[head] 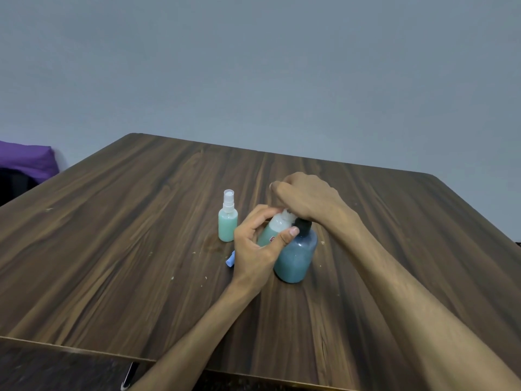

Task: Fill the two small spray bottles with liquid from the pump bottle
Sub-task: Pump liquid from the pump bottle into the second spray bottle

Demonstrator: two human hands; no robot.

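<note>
Dark wood-grain table (141, 249), streaky brown laminate, a few pale specks and a faint wet-looking ring near the middle. Plain grey-blue wall (253, 66) behind. Purple fabric (25, 159) at the far left edge past the table. Floor under the near table edge dark, blurred.

Left hand (253, 246) grips a small spray bottle (272, 231), tilted, its neck leaning toward the right hand. Left thumb lies across the bottle's near side, fingers curled round the far side, so the bottle body sits clamped between thumb and fingers. Green liquid shows in its lower part, clearer near the neck; small red label spot just beside the thumb.

Right hand (304, 201) sits over that bottle's white top, fingers bunched and curled down on it; exact pinch hidden by the knuckles, so cannot tell what the fingertips hold beyond touching the white neck piece.

Pump bottle (296, 255) stands upright just beside the left thumb, under the right wrist, blue-green liquid inside, black collar at top touching or nearly touching the held bottle.

Second spray bottle (227, 221) stands upright, capped with its white sprayer, green-filled, apart from the left fingers on their outer side.

Small blue piece (230, 261) lies on the table, partly hidden behind the left hand's heel.
</note>
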